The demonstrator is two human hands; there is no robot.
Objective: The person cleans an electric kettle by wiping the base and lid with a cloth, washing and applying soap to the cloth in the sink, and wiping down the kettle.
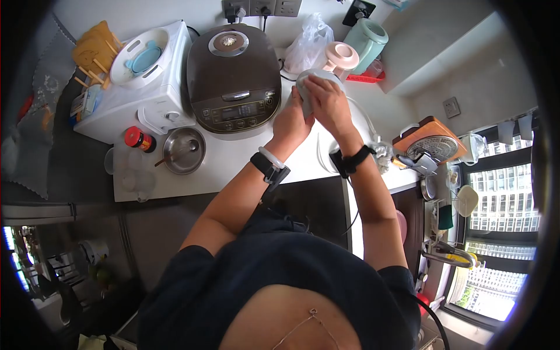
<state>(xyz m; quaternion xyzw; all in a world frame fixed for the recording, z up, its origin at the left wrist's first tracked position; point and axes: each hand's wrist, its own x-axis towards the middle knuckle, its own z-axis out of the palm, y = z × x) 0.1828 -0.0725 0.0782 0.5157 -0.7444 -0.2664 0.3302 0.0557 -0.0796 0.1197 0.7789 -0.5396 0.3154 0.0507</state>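
Rice cooker [233, 76] alongside, a person's left hand [293, 119] and right hand [329, 104] close in on a pale grey object [304, 78], too covered to identify, just right of the cooker. The left grips its near side; the right's fingers bend over its top. Whether it touches the bench [227, 162] is hidden. Good handling likely calls for a steady left hold, light right pressure and clearance from the pink jug [342, 55] right of the cooker.
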